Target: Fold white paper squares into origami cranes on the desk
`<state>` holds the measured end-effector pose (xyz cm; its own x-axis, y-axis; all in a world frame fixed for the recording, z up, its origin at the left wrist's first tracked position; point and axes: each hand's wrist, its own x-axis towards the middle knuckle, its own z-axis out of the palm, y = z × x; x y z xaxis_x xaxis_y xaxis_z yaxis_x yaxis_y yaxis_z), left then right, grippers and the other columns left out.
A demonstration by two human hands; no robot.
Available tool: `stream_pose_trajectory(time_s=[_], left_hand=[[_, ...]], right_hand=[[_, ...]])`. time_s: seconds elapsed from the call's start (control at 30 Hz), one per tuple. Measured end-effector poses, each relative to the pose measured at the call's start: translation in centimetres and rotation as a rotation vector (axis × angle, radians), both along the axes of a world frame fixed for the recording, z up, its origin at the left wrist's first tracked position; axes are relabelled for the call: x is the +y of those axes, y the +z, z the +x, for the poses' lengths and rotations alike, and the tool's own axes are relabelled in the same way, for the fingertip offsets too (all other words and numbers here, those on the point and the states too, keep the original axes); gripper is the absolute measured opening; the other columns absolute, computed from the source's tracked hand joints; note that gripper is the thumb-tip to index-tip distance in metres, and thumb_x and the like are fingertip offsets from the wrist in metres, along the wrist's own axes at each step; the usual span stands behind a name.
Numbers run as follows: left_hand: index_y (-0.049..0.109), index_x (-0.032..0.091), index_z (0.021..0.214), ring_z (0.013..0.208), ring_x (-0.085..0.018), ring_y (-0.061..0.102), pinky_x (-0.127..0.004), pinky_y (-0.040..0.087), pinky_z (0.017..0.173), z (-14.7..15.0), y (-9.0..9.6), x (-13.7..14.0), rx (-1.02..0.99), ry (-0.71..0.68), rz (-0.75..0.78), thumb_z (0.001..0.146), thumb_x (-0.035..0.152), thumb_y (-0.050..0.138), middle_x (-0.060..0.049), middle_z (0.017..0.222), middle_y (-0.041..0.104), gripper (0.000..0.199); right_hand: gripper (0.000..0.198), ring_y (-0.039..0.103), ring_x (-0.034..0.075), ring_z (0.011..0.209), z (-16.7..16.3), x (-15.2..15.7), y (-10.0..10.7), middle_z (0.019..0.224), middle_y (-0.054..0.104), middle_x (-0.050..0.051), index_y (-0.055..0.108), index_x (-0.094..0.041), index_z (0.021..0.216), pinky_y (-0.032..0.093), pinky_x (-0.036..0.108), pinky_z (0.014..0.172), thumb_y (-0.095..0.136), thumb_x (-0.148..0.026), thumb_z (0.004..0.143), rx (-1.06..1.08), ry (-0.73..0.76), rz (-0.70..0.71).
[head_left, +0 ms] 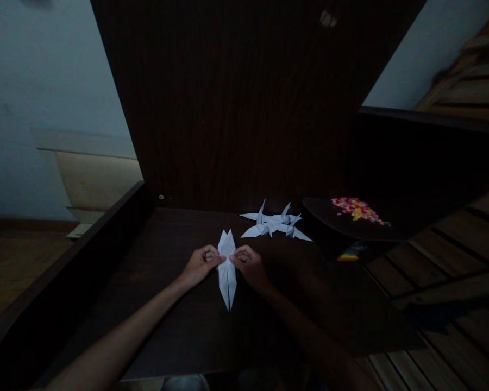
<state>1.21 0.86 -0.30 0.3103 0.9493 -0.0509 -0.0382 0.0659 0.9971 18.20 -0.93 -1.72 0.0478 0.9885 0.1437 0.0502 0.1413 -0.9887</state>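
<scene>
A long, narrow piece of folded white paper [227, 279], pointed at both ends, lies upright in view on the dark wooden desk [163, 331]. A slit runs down the middle of its near half, and its far end splits into two tips. My left hand [201, 265] pinches its left edge between thumb and curled fingers. On the opposite edge, my right hand [250, 266] pinches it the same way, both thumbs resting on the paper. Just beyond and to the right, several folded white paper cranes [273, 220] sit close together.
A small heap of pink, red and yellow bits [356, 209] lies on a dark rounded shelf [318, 210] at the right. A tall dark panel [236, 108] rises behind the desk. Along the left runs a raised side board [73, 277]. Wooden slats [452, 250] show at the far right.
</scene>
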Motion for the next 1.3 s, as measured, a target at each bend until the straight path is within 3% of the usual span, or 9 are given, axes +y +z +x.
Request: stream_pose_trajectory(time_s=[0.37,0.73,1.0,1.13,1.3], left_hand=[[0.053,0.017,0.065,0.054,-0.009,0.049,-0.020,0.037,0.054,-0.03,-0.08,0.14,0.000,0.078,0.023,0.058,0.042,0.077,0.005,0.057,0.053,0.036],[0.059,0.016,0.067,0.056,-0.011,0.055,-0.023,0.043,0.057,-0.07,0.12,-0.14,-0.003,0.063,-0.001,0.062,0.045,0.077,0.002,0.059,0.060,0.035],[0.060,0.015,0.060,0.054,-0.011,0.051,-0.022,0.036,0.053,-0.07,0.04,-0.23,0.097,0.006,0.049,0.061,0.042,0.075,0.001,0.057,0.058,0.030],[0.061,0.015,0.056,0.049,-0.010,0.045,-0.021,0.031,0.050,-0.23,-0.36,-0.10,0.161,0.020,0.091,0.063,0.042,0.072,0.002,0.052,0.055,0.030],[0.062,0.015,0.056,0.050,-0.010,0.042,-0.022,0.030,0.050,-0.29,-0.16,-0.15,0.159,0.013,0.107,0.065,0.044,0.071,0.002,0.051,0.053,0.032]], right_hand=[[0.023,0.060,0.014,0.065,0.12,-0.02,-0.23,0.072,0.061,-0.001,0.057,-0.020,0.079,0.048,0.024,0.058,0.073,-0.029,0.064,0.025,0.041,-0.034],[0.021,0.059,0.014,0.060,0.32,0.15,-0.51,0.063,0.060,-0.003,0.055,-0.021,0.072,0.044,0.024,0.054,0.072,-0.031,0.064,-0.028,0.014,-0.049],[0.024,0.057,0.013,0.058,0.34,0.19,-0.29,0.060,0.059,-0.004,0.055,-0.020,0.068,0.043,0.023,0.055,0.074,-0.032,0.061,0.018,0.043,-0.091],[0.023,0.057,0.013,0.060,0.26,-0.22,0.04,0.063,0.058,-0.004,0.055,-0.020,0.070,0.044,0.024,0.056,0.073,-0.035,0.065,-0.011,0.097,-0.070],[0.019,0.056,0.013,0.067,0.13,-0.58,0.33,0.073,0.055,-0.002,0.057,-0.021,0.069,0.045,0.024,0.061,0.068,-0.035,0.073,-0.069,0.154,0.052]])
